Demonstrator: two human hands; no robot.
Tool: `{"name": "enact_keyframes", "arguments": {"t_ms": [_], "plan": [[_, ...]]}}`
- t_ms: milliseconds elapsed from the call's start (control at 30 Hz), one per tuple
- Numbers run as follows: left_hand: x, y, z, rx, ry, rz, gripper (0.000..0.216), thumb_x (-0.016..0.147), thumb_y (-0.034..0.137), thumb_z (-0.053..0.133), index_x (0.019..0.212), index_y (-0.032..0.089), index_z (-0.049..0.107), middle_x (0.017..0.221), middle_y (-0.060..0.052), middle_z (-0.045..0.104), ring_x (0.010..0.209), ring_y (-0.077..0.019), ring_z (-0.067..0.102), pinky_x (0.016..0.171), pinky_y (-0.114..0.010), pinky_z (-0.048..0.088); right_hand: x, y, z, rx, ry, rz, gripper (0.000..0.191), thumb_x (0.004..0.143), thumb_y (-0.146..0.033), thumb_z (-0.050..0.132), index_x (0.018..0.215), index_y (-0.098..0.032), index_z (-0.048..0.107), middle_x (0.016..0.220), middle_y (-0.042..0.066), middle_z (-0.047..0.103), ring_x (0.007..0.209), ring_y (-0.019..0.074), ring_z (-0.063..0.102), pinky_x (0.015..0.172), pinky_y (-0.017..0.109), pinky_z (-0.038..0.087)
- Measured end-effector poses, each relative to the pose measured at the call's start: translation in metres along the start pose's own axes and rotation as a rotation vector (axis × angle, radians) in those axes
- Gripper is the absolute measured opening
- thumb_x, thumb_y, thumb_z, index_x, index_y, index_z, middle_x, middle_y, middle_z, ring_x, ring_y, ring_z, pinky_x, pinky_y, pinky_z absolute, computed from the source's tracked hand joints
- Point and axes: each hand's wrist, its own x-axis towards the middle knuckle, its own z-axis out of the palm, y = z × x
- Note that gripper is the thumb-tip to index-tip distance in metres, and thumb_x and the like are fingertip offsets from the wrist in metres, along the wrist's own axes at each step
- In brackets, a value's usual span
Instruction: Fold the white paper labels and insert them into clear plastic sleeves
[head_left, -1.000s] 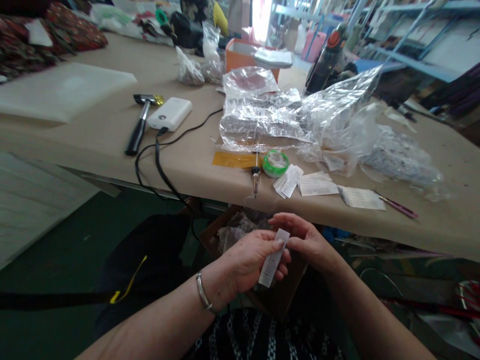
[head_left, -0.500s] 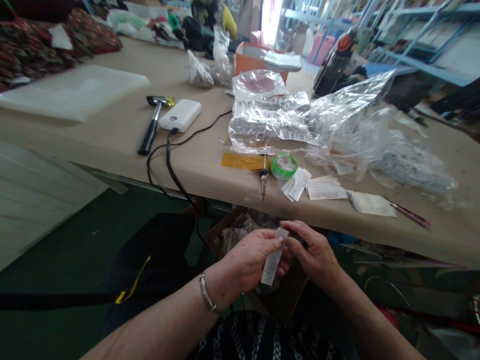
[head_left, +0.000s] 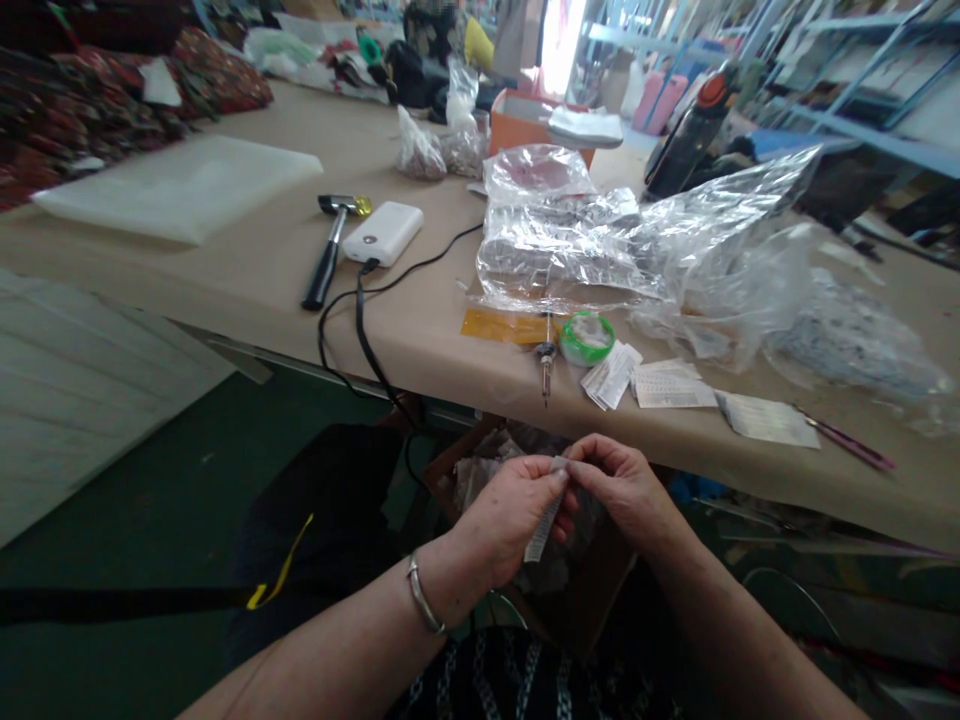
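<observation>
While the person sits below the front edge of a tan paper-covered table point(head_left: 225, 280), both hands meet over the lap and share a narrow white printed label strip point(head_left: 543, 520). Its long axis runs nearly straight up and down in the view, the top end pointing up toward the table edge and the bottom end hanging free, leaning slightly to the person's left. The left hand point(head_left: 506, 520), with a thin silver bangle point(head_left: 424, 596) on its wrist, is curled, and its fingers point(head_left: 541, 482) pinch the strip's top end. The right hand point(head_left: 624, 492) comes in from the other side, its fingers point(head_left: 592, 462) closed on that same top end, so the fingertips of the two hands touch. Just behind the hands, under the table, an open brown cardboard box point(head_left: 450, 470) holds crumpled scraps. Above them on the table edge lie a small pile of white printed labels point(head_left: 613, 375), a green ring of tape point(head_left: 587, 338) and a slim pointed tool point(head_left: 546, 360); farther left lie a black-handled hammer point(head_left: 326, 258) and a white power bank point(head_left: 382, 233).
</observation>
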Motion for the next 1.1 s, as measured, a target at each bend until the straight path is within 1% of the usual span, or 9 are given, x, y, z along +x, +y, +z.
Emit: {"name": "enact_keyframes", "arguments": {"t_ms": [133, 233, 300, 367, 433, 567, 700, 900, 1100], "plan": [[0.002, -0.001, -0.002, 0.062, 0.030, 0.086, 0.018, 0.082, 0.024, 0.049, 0.071, 0.011, 0.056, 0.064, -0.001, 0.054, 0.052, -0.0080, 0.048, 0.050, -0.021, 0.036, 0.005, -0.005, 0.005, 0.084, -0.043, 0.017, 0.016, 0.072, -0.030, 0.066, 0.070, -0.017, 0.058, 0.063, -0.003, 0.059, 0.054, 0.0084, 0.051, 0.053, 0.020, 0.043], [0.005, 0.002, -0.008, 0.168, 0.068, 0.205, 0.021, 0.084, 0.025, 0.048, 0.073, 0.011, 0.059, 0.064, -0.001, 0.055, 0.057, -0.0087, 0.048, 0.055, -0.021, 0.038, 0.011, -0.012, 0.010, 0.122, -0.052, 0.006, 0.015, 0.072, -0.030, 0.065, 0.069, -0.017, 0.059, 0.066, -0.001, 0.062, 0.056, 0.0098, 0.054, 0.055, 0.022, 0.045], [0.007, 0.007, -0.012, 0.289, 0.122, 0.316, 0.021, 0.084, 0.025, 0.050, 0.074, 0.011, 0.062, 0.066, -0.001, 0.057, 0.062, -0.0099, 0.050, 0.059, -0.022, 0.039, 0.014, -0.016, 0.013, 0.122, -0.035, -0.005, 0.014, 0.071, -0.028, 0.066, 0.069, -0.017, 0.060, 0.072, 0.000, 0.065, 0.062, 0.0105, 0.056, 0.060, 0.022, 0.046], [0.007, 0.012, -0.016, 0.423, 0.192, 0.415, 0.019, 0.083, 0.025, 0.052, 0.078, 0.012, 0.065, 0.073, -0.003, 0.062, 0.069, -0.0115, 0.053, 0.064, -0.022, 0.041, 0.018, -0.018, 0.014, 0.102, -0.012, -0.006, 0.013, 0.071, -0.028, 0.067, 0.070, -0.016, 0.060, 0.076, 0.001, 0.065, 0.065, 0.0104, 0.056, 0.061, 0.021, 0.045], [0.007, 0.018, -0.019, 0.536, 0.264, 0.485, 0.017, 0.083, 0.024, 0.052, 0.082, 0.014, 0.066, 0.078, -0.003, 0.065, 0.073, -0.0125, 0.056, 0.068, -0.022, 0.042, 0.022, -0.020, 0.013, 0.068, 0.011, -0.013, 0.013, 0.071, -0.028, 0.066, 0.071, -0.016, 0.061, 0.074, 0.000, 0.065, 0.064, 0.0098, 0.055, 0.059, 0.020, 0.043], [0.010, 0.025, -0.021, 0.692, 0.351, 0.585, 0.017, 0.085, 0.026, 0.052, 0.081, 0.016, 0.065, 0.074, -0.001, 0.065, 0.068, -0.0115, 0.056, 0.065, -0.021, 0.041, 0.029, -0.022, 0.013, -0.016, 0.050, -0.052, 0.013, 0.072, -0.027, 0.064, 0.071, -0.015, 0.061, 0.066, -0.002, 0.061, 0.060, 0.0090, 0.051, 0.056, 0.020, 0.040], [0.014, 0.026, -0.025, 0.765, 0.381, 0.645, 0.018, 0.086, 0.026, 0.050, 0.079, 0.017, 0.064, 0.071, 0.001, 0.063, 0.066, -0.0108, 0.055, 0.063, -0.021, 0.040, 0.034, -0.026, 0.015, -0.097, 0.086, -0.087, 0.014, 0.072, -0.029, 0.063, 0.072, -0.015, 0.061, 0.064, -0.002, 0.060, 0.059, 0.0094, 0.050, 0.055, 0.020, 0.040], [0.017, 0.029, -0.026, 0.807, 0.389, 0.683, 0.019, 0.087, 0.025, 0.048, 0.078, 0.017, 0.063, 0.071, 0.001, 0.063, 0.066, -0.0106, 0.055, 0.063, -0.021, 0.039, 0.035, -0.028, 0.018, -0.202, 0.151, -0.158, 0.015, 0.073, -0.030, 0.061, 0.073, -0.015, 0.062, 0.066, 0.000, 0.060, 0.061, 0.0112, 0.051, 0.056, 0.022, 0.041], [0.017, 0.033, -0.025, 0.821, 0.401, 0.712, 0.020, 0.087, 0.026, 0.047, 0.078, 0.017, 0.063, 0.070, 0.001, 0.063, 0.064, -0.0106, 0.054, 0.062, -0.020, 0.039, 0.036, -0.029, 0.018, -0.273, 0.180, -0.193, 0.015, 0.074, -0.030, 0.059, 0.074, -0.016, 0.062, 0.064, -0.001, 0.059, 0.059, 0.0115, 0.050, 0.055, 0.022, 0.040]]}}
